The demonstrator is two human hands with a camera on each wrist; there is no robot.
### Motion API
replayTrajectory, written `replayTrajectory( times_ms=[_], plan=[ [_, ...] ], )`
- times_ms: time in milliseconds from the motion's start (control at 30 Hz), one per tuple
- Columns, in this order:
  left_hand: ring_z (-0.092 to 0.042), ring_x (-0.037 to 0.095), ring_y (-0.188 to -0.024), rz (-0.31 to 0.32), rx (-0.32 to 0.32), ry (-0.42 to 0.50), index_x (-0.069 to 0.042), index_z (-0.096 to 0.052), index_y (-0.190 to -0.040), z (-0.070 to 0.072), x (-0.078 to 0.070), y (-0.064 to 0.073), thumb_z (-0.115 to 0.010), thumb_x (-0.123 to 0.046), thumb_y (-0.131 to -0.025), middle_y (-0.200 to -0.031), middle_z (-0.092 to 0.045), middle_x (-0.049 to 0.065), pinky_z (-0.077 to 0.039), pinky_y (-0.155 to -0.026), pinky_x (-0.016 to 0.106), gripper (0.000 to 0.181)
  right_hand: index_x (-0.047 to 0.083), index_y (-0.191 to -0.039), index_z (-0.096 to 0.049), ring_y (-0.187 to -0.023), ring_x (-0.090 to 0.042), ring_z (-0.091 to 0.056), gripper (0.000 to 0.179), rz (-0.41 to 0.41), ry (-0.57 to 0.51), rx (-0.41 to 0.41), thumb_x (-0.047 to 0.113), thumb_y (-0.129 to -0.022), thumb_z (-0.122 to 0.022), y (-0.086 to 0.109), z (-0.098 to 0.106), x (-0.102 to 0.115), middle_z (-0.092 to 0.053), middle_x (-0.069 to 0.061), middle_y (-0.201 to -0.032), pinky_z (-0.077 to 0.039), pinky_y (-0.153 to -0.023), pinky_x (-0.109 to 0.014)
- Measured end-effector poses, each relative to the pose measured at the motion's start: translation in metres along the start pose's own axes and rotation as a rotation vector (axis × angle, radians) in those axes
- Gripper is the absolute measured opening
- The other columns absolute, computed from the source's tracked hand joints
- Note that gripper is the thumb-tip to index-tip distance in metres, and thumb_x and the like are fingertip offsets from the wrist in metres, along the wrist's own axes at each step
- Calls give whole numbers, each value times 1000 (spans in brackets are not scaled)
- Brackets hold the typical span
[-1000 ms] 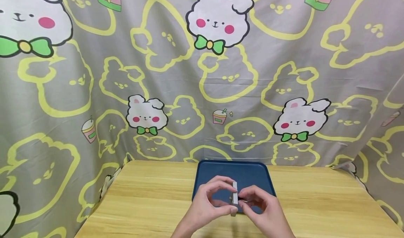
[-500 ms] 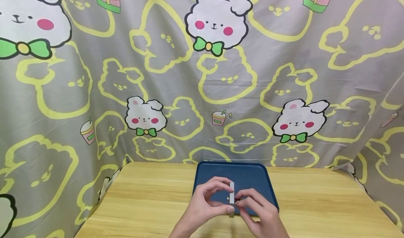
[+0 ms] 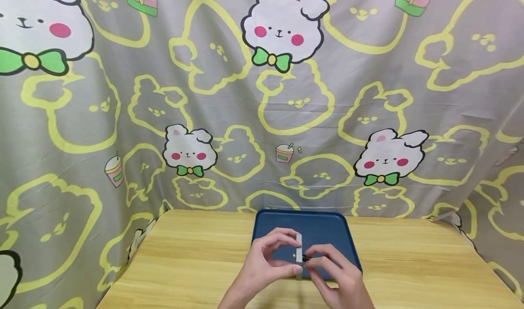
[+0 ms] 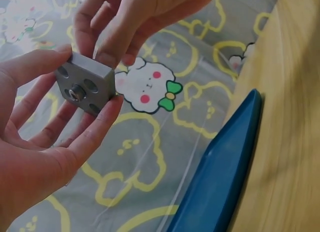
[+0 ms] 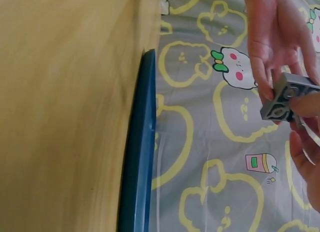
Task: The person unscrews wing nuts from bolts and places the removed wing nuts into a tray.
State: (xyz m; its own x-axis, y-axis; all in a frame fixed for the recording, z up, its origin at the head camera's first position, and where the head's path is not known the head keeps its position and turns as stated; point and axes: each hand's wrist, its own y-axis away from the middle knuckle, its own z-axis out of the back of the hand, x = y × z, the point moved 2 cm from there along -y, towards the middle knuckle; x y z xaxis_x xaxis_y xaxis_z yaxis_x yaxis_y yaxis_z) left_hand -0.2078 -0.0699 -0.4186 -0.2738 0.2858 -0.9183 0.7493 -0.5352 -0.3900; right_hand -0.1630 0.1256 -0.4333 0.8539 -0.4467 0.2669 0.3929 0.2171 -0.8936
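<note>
A square grey metal block with several round holes stands on edge above the tray. My left hand holds it by opposite edges, thumb below and fingers above. In the left wrist view, the end of a short metal pin pokes out of a hole in the block's face. My right hand is at the opposite face, thumb and fingers pinching a small dark piece against it. A thin silvery strip shows by the right fingers in the right wrist view; its kind is unclear.
A dark blue tray lies on the wooden table beneath the hands. Behind and along both sides of the table hangs a grey patterned cloth.
The block and left hand have shifted slightly left. My right fingers have changed their hold at the block's right face, and the right hand has followed slightly left.
</note>
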Motion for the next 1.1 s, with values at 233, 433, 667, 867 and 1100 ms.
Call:
replayTrajectory(
  times_ms=[233,433,667,867,1100],
  plan=[
    [-57,31,-128,-26,-20,-59,3,-68,-119,2,0,-1,-80,2,-87,-137,-52,23,-61,-88,45,35,17,-104,-72,-98,-14,-66,24,-476,-197,31,4,-86,-82,-4,8,1,-68,-3,-110,-61,-79,-24],
    [-54,32,-128,-15,-14,-101,1,-70,-117,0,-1,-1,-82,0,-86,-139,-54,19,-61,-89,44,34,8,-110,-72,-99,-21,-71,21,-1042,-437,41,15,-92,-79,-3,6,-10,-70,-12,-111,-63,-81,-32],
    [-54,36,-127,-79,10,-135,-2,-72,-116,-4,2,0,-81,-1,-87,-137,-55,16,-62,-87,43,31,-3,-132,-62,-103,-27,-71,45,-1226,-656,194,29,-102,-68,3,6,-23,-68,-13,-116,-62,-87,-42],
    [-56,29,-126,-95,34,-148,-5,-72,-116,-8,6,1,-81,-1,-87,-137,-56,13,-62,-87,43,31,-7,-131,-61,-102,-24,-70,44,-1228,-724,262,26,-103,-66,6,5,-27,-70,-11,-114,-62,-87,-40],
    [-56,27,-127,-85,49,-159,-4,-72,-116,-13,8,1,-82,-2,-86,-138,-56,15,-62,-86,40,31,-8,-127,-62,-96,-23,-71,37,-1235,-766,240,17,-101,-68,11,5,-30,-71,-10,-110,-63,-84,-36]
  ],
)
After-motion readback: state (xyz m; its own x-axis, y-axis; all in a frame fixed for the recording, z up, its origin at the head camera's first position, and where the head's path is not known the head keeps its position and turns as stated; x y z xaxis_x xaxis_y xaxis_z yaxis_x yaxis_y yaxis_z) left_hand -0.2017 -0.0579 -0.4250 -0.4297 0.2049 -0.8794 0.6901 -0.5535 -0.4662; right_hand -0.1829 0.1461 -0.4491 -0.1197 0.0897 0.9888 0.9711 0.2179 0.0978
